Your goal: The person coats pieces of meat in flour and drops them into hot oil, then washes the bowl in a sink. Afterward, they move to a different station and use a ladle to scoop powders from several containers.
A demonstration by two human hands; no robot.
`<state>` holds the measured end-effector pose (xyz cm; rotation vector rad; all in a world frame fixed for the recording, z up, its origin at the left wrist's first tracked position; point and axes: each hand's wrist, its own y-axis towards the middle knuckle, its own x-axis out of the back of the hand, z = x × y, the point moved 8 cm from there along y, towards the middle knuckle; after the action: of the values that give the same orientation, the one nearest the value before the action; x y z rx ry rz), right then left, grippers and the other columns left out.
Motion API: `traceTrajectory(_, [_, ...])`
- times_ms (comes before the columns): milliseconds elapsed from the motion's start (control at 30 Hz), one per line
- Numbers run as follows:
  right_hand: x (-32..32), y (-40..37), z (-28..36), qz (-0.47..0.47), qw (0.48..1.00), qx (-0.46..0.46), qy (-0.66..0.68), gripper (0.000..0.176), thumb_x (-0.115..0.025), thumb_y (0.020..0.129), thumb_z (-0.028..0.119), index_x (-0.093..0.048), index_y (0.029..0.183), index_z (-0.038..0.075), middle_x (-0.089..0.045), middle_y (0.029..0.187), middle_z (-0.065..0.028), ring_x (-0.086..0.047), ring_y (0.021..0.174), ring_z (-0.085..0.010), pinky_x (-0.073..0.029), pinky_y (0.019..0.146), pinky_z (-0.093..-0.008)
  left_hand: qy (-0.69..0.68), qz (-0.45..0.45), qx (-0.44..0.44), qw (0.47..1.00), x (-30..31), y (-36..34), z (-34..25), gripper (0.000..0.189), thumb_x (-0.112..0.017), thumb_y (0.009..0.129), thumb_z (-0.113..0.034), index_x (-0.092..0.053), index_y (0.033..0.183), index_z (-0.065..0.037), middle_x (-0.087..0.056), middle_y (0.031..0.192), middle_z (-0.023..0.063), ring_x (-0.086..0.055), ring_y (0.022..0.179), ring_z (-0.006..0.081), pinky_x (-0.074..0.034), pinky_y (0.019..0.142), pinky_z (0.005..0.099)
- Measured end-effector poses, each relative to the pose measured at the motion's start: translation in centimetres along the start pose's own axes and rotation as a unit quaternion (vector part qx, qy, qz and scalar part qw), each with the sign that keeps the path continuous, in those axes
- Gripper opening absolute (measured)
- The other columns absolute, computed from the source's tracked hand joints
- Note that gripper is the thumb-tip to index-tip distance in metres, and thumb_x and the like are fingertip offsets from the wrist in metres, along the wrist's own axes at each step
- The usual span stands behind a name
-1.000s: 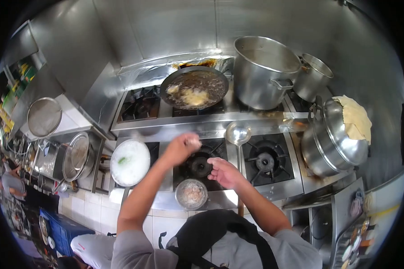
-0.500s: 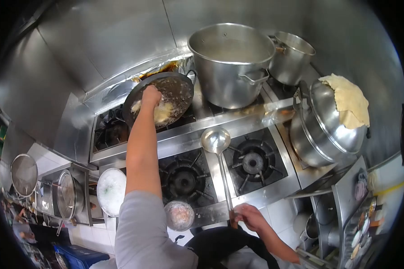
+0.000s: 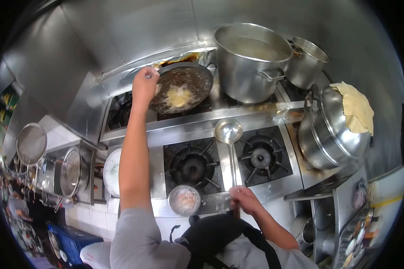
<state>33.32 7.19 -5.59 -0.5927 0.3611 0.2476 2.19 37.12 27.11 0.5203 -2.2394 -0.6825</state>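
My left hand (image 3: 145,82) is raised at the left rim of a dark wok (image 3: 197,83), its fingers pinched together; whatever they hold, if anything, I cannot make out. In the wok, a pale yellow battered piece (image 3: 178,97) bubbles in brown oil. My right hand (image 3: 245,199) is closed around the upper handle of a long steel ladle (image 3: 229,131), whose bowl rests upright on the stove between two burners. A bowl of pinkish food dusted white (image 3: 184,200) sits near the stove's front edge, left of the ladle.
A large stockpot (image 3: 251,67) and a smaller pot (image 3: 307,62) stand at the back. To the right is a lidded steel pot (image 3: 330,134) with a tan cloth (image 3: 354,107) on top. Left are a container of white powder (image 3: 112,172) and strainers (image 3: 31,143).
My left hand has moved left from over the oil to the wok's rim, uncovering the yellow piece. The view has shifted. My right hand stays on the ladle handle.
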Motion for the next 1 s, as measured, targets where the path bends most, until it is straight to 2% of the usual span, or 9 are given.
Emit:
traceTrajectory(67, [-3.1,1.0,1.5,0.018,0.993,0.010,-0.117,0.018,-0.059,0.092,0.015,-0.060,0.105,0.003,-0.062,0.082,-0.0030,-0.059,0.069,-0.0123,-0.049,0.066,-0.0266,-0.007,0.056,0.002,0.998,3.5,-6.7,-2.5,0.017,-0.063,0.086,-0.014,-0.068,0.097,-0.001,-0.069,0.087,0.0097,-0.063,0.077,0.0158,-0.051,0.074,0.0312])
traceTrajectory(133, [-5.2,2.6,0.6,0.046,0.970,0.027,-0.235,0.019,-0.059,0.091,0.015,-0.060,0.105,0.003,-0.061,0.080,-0.0026,-0.058,0.069,-0.0119,-0.049,0.065,-0.0266,-0.064,0.161,0.032,0.984,3.7,-15.5,-1.6,0.020,-0.057,0.091,-0.015,-0.068,0.100,-0.002,-0.068,0.101,0.0196,-0.067,0.090,0.0306,-0.052,0.080,0.0366])
traceTrajectory(200, [-7.0,5.5,-3.6,0.116,0.951,0.063,-0.280,0.018,-0.058,0.091,0.016,-0.061,0.102,0.003,-0.062,0.078,-0.0033,-0.059,0.068,-0.0118,-0.049,0.062,-0.0279,0.082,0.352,-0.099,0.927,1.5,-25.1,-1.8,0.020,-0.054,0.089,-0.011,-0.067,0.102,-0.003,-0.067,0.095,0.0184,-0.065,0.085,0.0358,-0.052,0.078,0.0442])
traceTrajectory(300, [-8.3,7.6,-6.1,0.084,0.848,0.210,-0.480,0.020,-0.061,0.084,0.017,-0.064,0.090,-0.001,-0.063,0.071,-0.0079,-0.061,0.063,-0.0164,-0.048,0.057,-0.0312,0.084,0.426,0.023,0.900,-4.0,-39.2,6.1,0.024,-0.058,0.078,-0.010,-0.069,0.100,-0.005,-0.068,0.098,0.0212,-0.065,0.094,0.0382,-0.051,0.081,0.0477])
traceTrajectory(333, [-7.7,8.4,-7.2,0.050,0.869,0.147,-0.469,0.028,-0.064,0.079,0.023,-0.068,0.095,-0.001,-0.067,0.094,-0.0220,-0.065,0.093,-0.0354,-0.050,0.083,-0.0424,0.106,0.474,-0.005,0.874,-3.0,-40.7,4.4,0.031,-0.060,0.078,-0.015,-0.069,0.107,-0.006,-0.068,0.102,0.0213,-0.065,0.099,0.0373,-0.051,0.086,0.0459])
traceTrajectory(567, [-7.9,11.5,-9.6,0.023,0.911,0.142,-0.387,0.027,-0.066,0.079,0.013,-0.048,0.096,0.001,-0.055,0.089,-0.0119,-0.054,0.084,-0.0211,-0.046,0.078,-0.0357,0.210,0.462,0.003,0.862,-6.5,-47.4,8.2,0.037,-0.064,0.077,-0.026,-0.069,0.106,-0.004,-0.066,0.116,0.0148,-0.061,0.112,0.0319,-0.050,0.088,0.0455])
traceTrajectory(667, [-7.9,12.8,-9.3,0.018,0.892,0.212,-0.399,0.028,-0.063,0.079,0.008,-0.047,0.101,0.001,-0.053,0.092,-0.0104,-0.054,0.085,-0.0203,-0.046,0.078,-0.0354,0.220,0.308,-0.051,0.924,-5.7,-46.3,7.4,0.039,-0.064,0.075,-0.029,-0.067,0.107,-0.006,-0.065,0.112,0.0127,-0.059,0.112,0.0286,-0.048,0.090,0.0432])
traceTrajectory(867, [-7.4,13.6,-9.4,-0.012,0.945,0.099,-0.311,0.033,-0.057,0.073,-0.003,-0.050,0.106,-0.001,-0.057,0.095,-0.0104,-0.058,0.082,-0.0174,-0.048,0.073,-0.0312,0.174,0.434,0.135,0.873,-5.7,-45.2,7.6,0.048,-0.068,0.076,-0.031,-0.064,0.112,0.001,-0.059,0.122,0.0161,-0.053,0.118,0.0316,-0.046,0.096,0.0442])
traceTrajectory(1000, [-7.8,13.6,-9.0,0.011,0.917,0.129,-0.377,0.027,-0.055,0.075,-0.003,-0.055,0.101,-0.001,-0.060,0.089,-0.0094,-0.060,0.081,-0.0170,-0.049,0.075,-0.0309,0.179,0.468,0.084,0.861,-6.8,-45.3,8.1,0.047,-0.070,0.074,-0.025,-0.064,0.112,0.002,-0.063,0.118,0.0186,-0.059,0.111,0.0335,-0.049,0.093,0.0446])
